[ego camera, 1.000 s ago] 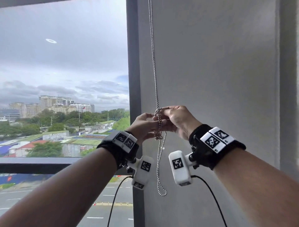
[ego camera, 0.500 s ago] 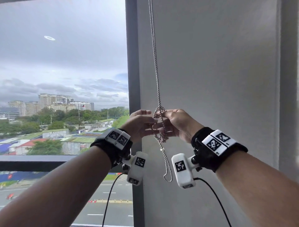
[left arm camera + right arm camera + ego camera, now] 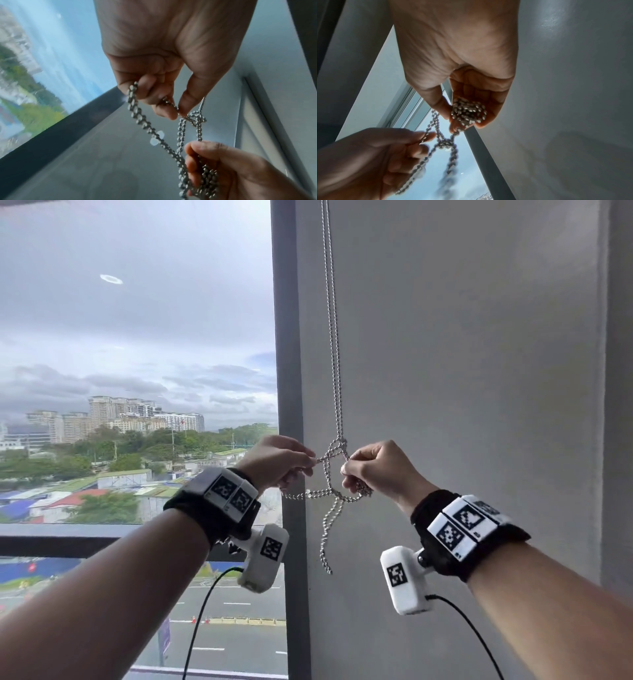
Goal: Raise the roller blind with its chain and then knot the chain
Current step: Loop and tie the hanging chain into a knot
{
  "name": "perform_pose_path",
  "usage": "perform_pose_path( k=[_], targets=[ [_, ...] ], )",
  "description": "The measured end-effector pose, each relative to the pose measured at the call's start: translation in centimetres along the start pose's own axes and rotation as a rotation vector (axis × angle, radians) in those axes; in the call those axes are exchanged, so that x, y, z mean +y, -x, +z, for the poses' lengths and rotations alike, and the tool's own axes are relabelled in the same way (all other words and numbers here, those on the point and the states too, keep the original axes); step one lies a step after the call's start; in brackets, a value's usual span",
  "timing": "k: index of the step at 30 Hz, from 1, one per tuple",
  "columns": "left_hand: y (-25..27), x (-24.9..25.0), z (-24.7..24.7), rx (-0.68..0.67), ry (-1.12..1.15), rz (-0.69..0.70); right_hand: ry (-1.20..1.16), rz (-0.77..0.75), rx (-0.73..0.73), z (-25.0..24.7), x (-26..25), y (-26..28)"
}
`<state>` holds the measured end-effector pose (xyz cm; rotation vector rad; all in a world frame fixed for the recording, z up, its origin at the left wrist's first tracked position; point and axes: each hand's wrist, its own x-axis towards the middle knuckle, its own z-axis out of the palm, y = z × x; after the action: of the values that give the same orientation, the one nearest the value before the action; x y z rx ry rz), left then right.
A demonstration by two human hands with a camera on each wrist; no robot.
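Observation:
A silver bead chain (image 3: 334, 337) hangs doubled in front of the grey wall, beside the window frame. A loose knot (image 3: 337, 448) sits in it at hand height, also seen as the knot (image 3: 195, 117) and the knot (image 3: 444, 143). My left hand (image 3: 277, 462) pinches a strand to the knot's left between thumb and fingers (image 3: 164, 108). My right hand (image 3: 376, 470) grips a bunch of chain (image 3: 467, 112) on the knot's right. A slack loop (image 3: 327, 539) dangles below, between the hands. The blind itself is out of view.
The dark window frame post (image 3: 287, 371) runs vertically just left of the chain. Glass with a city view (image 3: 137, 405) fills the left side, and a horizontal rail (image 3: 68, 537) crosses below it. The grey wall (image 3: 462, 371) is behind and to the right.
The hands have drawn apart sideways, left going left and right going right. The knot has pulled smaller between them, and the dangling loop has shortened.

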<state>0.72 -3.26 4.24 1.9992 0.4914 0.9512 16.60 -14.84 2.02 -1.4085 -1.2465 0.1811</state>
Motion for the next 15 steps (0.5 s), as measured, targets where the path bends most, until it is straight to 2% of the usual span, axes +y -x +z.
perform_pose_path(
  k=[2,4,8,9,15],
  targets=[
    [0.0,-0.1,-0.4,-0.044,-0.198,-0.017,0.02,0.012,0.0,0.0,0.7,-0.3],
    [0.1,-0.3,-0.6,-0.063,-0.217,-0.061,0.022,0.021,0.005,0.0,1.4,-0.6],
    [0.4,-0.7,-0.5,-0.009,0.259,-0.109,0.028,0.027,0.039,0.0,2.4,-0.9],
    [0.4,-0.8,-0.5,0.002,0.314,-0.103,0.017,0.034,0.047,0.0,2.6,-0.9],
    [0.6,-1.1,-0.2,0.002,0.063,-0.087,0.003,0.043,0.091,0.0,3.3,-0.7]
  ],
)
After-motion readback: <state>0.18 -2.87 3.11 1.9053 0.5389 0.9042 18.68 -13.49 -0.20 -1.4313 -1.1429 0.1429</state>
